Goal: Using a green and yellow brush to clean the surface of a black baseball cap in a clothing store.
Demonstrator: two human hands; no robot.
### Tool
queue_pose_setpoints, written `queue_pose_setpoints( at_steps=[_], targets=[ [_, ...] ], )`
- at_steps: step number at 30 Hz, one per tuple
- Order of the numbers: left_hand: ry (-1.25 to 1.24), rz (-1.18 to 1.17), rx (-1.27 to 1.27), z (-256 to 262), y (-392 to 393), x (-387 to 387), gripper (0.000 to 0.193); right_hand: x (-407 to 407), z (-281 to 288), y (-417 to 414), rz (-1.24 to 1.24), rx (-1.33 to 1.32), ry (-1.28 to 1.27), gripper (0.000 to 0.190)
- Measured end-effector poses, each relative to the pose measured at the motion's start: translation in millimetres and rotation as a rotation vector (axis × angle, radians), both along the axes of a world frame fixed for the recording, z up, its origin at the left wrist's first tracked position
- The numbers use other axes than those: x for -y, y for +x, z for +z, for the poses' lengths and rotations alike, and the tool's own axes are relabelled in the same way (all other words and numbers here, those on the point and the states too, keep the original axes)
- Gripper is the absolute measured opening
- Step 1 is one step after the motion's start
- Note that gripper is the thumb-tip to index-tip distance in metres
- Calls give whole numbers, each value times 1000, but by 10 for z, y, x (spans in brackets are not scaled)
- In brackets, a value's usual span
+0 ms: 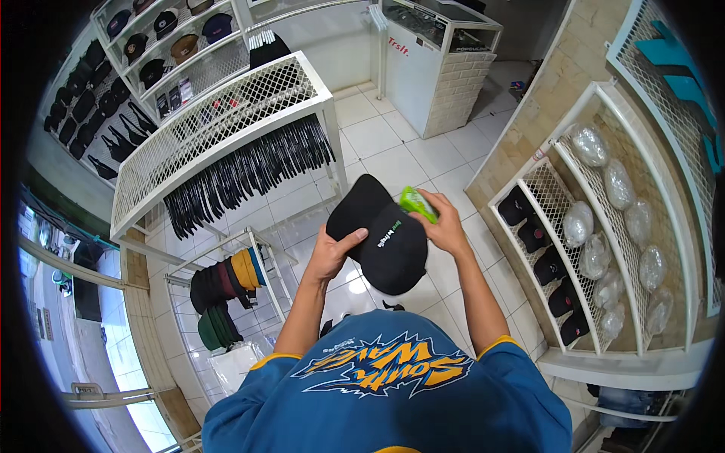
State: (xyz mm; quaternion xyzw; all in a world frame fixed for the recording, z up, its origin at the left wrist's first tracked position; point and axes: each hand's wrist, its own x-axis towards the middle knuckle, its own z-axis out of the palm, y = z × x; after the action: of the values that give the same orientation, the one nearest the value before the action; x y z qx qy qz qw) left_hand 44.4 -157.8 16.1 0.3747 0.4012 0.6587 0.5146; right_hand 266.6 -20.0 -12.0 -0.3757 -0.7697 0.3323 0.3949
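A black baseball cap point(391, 249) with small embroidered lettering on its front is held up before my chest. My left hand point(334, 252) grips it where the brim meets the crown, thumb on top and fingers beneath. The brim point(361, 205) points away from me and to the left. My right hand point(444, 223) is closed around a small bright green block-like object point(418, 204), which may be a brush. It sits close beside the cap's right side; whether it touches the cap I cannot tell.
To the left stands a white mesh-topped rack point(221, 130) with many black hangers point(255, 172). A low white stand point(272, 277) holds stacked caps point(226, 277). Wall shelves on the right carry plastic-wrapped rounded items point(595, 255) and black caps point(549, 266). A glass-topped counter point(442, 68) stands ahead on the tiled floor.
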Motion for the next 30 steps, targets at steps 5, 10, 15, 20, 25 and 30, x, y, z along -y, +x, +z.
queue_pose_setpoints(
  at_steps=[5,10,15,20,25,30],
  targets=[
    [76,109,127,122,108,-85,37,-105,-14,376,220,-972,-705,47],
    [118,122,-51,21,158,-174,35,-338,-59,649,589,-1283,-941,55],
    [97,158,-76,-60,269,-202,36,-275,193,657,572,-1036,-784,54],
    [70,156,-32,-136,270,-207,37,-343,242,527,412,-714,-745,59],
    [-54,-268,334,-140,-39,-62,45,-391,642,496,421,-459,-569,48],
    [-89,-361,595,-420,-64,-66,39,-297,809,220,562,-363,-490,46]
  ],
)
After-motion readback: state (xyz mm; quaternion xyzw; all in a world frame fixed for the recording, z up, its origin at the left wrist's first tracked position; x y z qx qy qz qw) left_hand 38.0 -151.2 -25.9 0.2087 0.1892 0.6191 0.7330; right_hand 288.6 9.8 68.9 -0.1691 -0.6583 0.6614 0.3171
